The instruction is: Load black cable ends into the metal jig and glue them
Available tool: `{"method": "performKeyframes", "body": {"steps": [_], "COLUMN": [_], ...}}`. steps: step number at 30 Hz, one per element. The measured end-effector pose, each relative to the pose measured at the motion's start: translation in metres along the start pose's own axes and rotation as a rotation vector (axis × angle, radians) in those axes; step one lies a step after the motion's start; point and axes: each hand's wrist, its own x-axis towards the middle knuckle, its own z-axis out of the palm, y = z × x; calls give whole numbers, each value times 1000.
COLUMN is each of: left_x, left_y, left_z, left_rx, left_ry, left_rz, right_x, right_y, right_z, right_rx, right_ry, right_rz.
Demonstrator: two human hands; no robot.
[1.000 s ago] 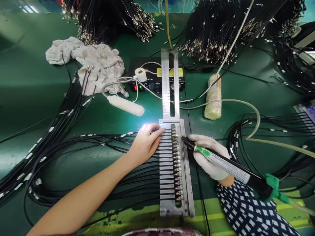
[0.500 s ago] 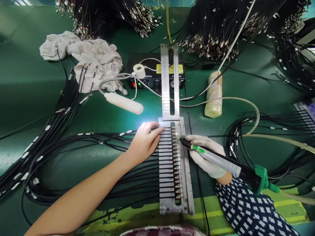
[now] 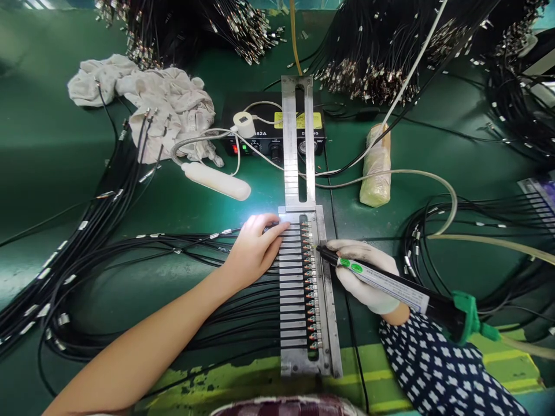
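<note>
A slotted metal jig [image 3: 327,300] lies lengthwise in front of me. Black cables [image 3: 243,300] run into its grooves from the left, their metal-tipped ends [image 3: 310,283] lined up along the slot. At the jig's far left corner, my bare left hand [image 3: 255,245] grips the edge, thumb over the top; its other fingertips are partly hidden. In my white-gloved right hand [image 3: 364,271] is a black glue-dispensing syringe [image 3: 385,280] with a green cap [image 3: 470,318] and an air hose. The syringe's nozzle end points left at the connectors in the jig's upper part.
Beyond the jig, a second slotted metal jig [image 3: 290,144] leans over a black dispenser controller [image 3: 255,141]. A lit white lamp [image 3: 217,180] and crumpled white cloth [image 3: 169,110] sit left. Right are a wrapped block [image 3: 375,179] and coiled cables [image 3: 416,231]. Cable bundles [image 3: 368,75] fill the back.
The syringe has shifted slightly toward me along the row of connectors, its capped end moving a little right. My left hand keeps its place on the jig.
</note>
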Motion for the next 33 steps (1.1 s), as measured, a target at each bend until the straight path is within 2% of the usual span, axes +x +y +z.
{"method": "performKeyframes", "body": {"steps": [19, 25, 33], "left_x": [-1, -1, -2], "left_y": [-1, -2, -3], "left_z": [0, 0, 2], "left_rx": [1, -7, 1], "left_ry": [-11, -13, -13], "left_rz": [-6, -11, -8], "right_x": [1, -6, -10], "right_y": [2, -2, -5], "right_z": [3, -3, -1], "right_rx": [0, 16, -14], "right_ry": [-3, 25, -25], "right_rz": [46, 14, 29]}}
